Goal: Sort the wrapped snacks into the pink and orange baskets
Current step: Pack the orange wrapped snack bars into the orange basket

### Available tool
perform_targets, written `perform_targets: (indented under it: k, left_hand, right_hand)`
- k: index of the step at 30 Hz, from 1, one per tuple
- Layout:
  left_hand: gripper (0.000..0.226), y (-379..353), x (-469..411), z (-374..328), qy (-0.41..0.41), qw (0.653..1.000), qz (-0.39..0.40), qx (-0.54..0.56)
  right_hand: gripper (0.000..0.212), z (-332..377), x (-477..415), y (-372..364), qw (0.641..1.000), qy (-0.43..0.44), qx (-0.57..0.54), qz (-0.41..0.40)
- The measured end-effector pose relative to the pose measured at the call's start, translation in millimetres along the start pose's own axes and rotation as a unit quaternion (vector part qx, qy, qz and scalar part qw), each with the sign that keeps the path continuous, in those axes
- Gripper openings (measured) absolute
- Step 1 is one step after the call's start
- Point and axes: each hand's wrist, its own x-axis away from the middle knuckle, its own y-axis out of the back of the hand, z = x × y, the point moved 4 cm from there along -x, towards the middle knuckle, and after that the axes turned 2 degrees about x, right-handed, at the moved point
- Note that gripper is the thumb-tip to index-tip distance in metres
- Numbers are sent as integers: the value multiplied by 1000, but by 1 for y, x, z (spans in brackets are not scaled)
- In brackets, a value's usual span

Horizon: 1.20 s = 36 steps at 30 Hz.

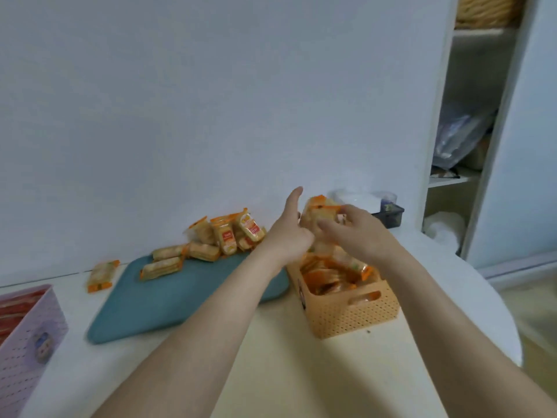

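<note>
My left hand [289, 233] and my right hand [355, 230] meet above the orange basket [352, 315], both gripping a bunch of orange-wrapped snacks [319, 214]. My left thumb sticks up. The orange basket holds several orange-wrapped snacks. A pile of the same snacks [229, 233] lies at the far end of the teal tray [168, 300], with two more [162, 263] on the tray's left part and one [102, 276] on the table beside it. The pink basket [30, 342] at the lower left holds red-wrapped snacks.
A dark box [388, 217] and a white container [355, 199] stand behind the orange basket against the wall. An open shelf unit [464, 146] with bags rises at the right. The white table's rounded edge [494, 297] curves off to the right.
</note>
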Motion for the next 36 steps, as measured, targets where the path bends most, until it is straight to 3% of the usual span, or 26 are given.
perform_targets:
  k: [3, 5, 8, 14, 18, 24, 28, 30, 33, 34, 35, 36]
  left_hand:
    - [67, -2, 2, 23, 53, 978, -89, -179]
    - [71, -6, 7, 38, 97, 958, -76, -259]
    - [75, -14, 11, 55, 154, 971, -40, -178]
    - [38, 1, 31, 26, 37, 967, -94, -233]
    - [51, 44, 53, 21, 0, 962, -129, -240]
    - [40, 103, 107, 37, 16, 961, -177, -213]
    - [51, 133, 135, 80, 74, 932, -201, -294]
    - [44, 143, 140, 91, 68, 913, -235, -325]
    - [27, 146, 142, 77, -122, 834, -287, -455]
    - [19, 140, 142, 69, -177, 825, -257, -470]
    - [11, 133, 141, 63, -190, 839, -186, -475]
    - [10, 126, 137, 63, -158, 857, -93, -483]
  right_hand:
    - [37, -31, 0, 9, 988, -63, 138, -16]
    - [39, -47, -1, 9, 977, -91, 192, -16]
    - [34, -62, 5, 5, 978, -84, 193, 9]
    - [26, -56, 24, 16, 979, -63, 187, -60]
    - [29, -21, 31, 6, 981, 7, 182, -74]
    - [32, 22, 42, -55, 980, 99, 173, -3]
    - [34, 48, 52, -99, 961, 155, 229, 27]
    - [22, 59, 52, -106, 950, 198, 239, 35]
    - [17, 71, 47, -120, 918, 233, 291, 134]
    - [20, 74, 46, -122, 901, 236, 323, 167]
    - [23, 76, 44, -125, 883, 239, 355, 192]
    - [26, 78, 42, -128, 863, 244, 389, 211]
